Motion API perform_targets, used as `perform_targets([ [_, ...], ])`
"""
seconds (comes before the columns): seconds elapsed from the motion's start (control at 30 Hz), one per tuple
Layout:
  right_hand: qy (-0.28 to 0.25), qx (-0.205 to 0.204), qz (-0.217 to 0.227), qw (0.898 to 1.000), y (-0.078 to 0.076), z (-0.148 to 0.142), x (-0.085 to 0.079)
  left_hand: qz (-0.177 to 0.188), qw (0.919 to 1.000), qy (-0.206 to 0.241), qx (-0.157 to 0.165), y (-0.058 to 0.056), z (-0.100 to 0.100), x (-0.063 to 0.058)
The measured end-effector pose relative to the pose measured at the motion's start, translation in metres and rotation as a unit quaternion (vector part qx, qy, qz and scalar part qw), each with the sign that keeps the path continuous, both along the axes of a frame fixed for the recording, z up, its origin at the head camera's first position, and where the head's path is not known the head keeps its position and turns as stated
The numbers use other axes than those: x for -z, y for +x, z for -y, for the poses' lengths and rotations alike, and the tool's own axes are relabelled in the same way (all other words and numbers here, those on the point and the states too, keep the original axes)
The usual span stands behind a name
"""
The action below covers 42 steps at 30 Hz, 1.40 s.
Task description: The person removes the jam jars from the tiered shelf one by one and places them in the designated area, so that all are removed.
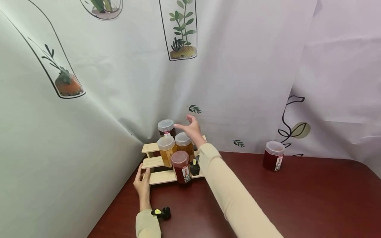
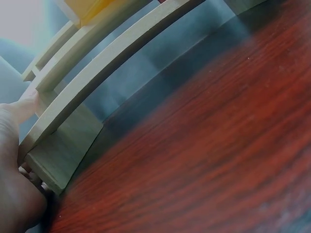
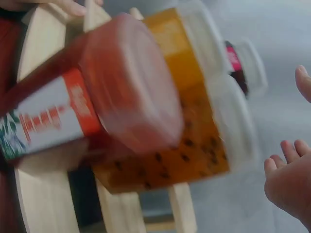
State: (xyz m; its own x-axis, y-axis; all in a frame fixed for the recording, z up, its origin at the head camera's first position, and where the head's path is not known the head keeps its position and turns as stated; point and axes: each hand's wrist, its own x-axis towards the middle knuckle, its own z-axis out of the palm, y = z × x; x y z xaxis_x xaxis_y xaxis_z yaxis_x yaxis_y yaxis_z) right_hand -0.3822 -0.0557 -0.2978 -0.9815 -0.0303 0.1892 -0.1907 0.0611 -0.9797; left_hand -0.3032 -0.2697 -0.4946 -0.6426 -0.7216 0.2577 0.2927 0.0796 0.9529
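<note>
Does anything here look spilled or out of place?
One dark red jar stands alone on the table, which looks odd beside the other four jars grouped on the wooden rack. No spill shows.

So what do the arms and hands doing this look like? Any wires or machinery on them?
These are a person's. The left hand and right hand wear no gloves. The left sleeve and right sleeve are plain cream, the right one with a broad cuff. Each wrist has a small black device, left and right, with a yellowish patch. I see no cables.
</note>
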Motion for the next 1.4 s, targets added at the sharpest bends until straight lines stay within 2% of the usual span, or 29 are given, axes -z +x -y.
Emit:
perform_targets([
  [0.23, 0.036, -0.007, -0.013, 0.999, 0.0, 0.025, -0.003, 0.006, 1.0, -0.005, 0.001, 0.0, 0.0, -0.002],
  [0.37, 0.034, -0.015, -0.014, 0.999, 0.0, 0.033, -0.006, 0.013, 0.9998, -0.013, -0.002, 0.002, 0.001, -0.001],
  [0.63, 0.042, -0.041, 0.004, 0.998, -0.008, 0.049, -0.002, -0.005, 0.9999, -0.001, 0.011, 0.0, -0.001, 0.0],
  [0.87, 0.064, -0.05, 0.022, 0.996, -0.009, 0.056, -0.005, 0.009, 1.0, -0.002, 0.001, 0.002, -0.004, 0.001],
  [1.03, 0.072, -0.044, 0.013, 0.996, -0.007, 0.059, -0.001, 0.004, 1.0, 0.006, -0.001, 0.007, -0.006, 0.0],
  [1.13, 0.068, -0.031, 0.002, 0.997, -0.008, 0.059, 0.0, -0.005, 1.0, 0.006, 0.0, 0.005, -0.006, -0.001],
  [1.4, 0.085, 0.019, -0.027, 0.996, -0.011, 0.064, 0.006, 0.002, 1.0, 0.006, -0.006, 0.001, -0.002, 0.002],
])
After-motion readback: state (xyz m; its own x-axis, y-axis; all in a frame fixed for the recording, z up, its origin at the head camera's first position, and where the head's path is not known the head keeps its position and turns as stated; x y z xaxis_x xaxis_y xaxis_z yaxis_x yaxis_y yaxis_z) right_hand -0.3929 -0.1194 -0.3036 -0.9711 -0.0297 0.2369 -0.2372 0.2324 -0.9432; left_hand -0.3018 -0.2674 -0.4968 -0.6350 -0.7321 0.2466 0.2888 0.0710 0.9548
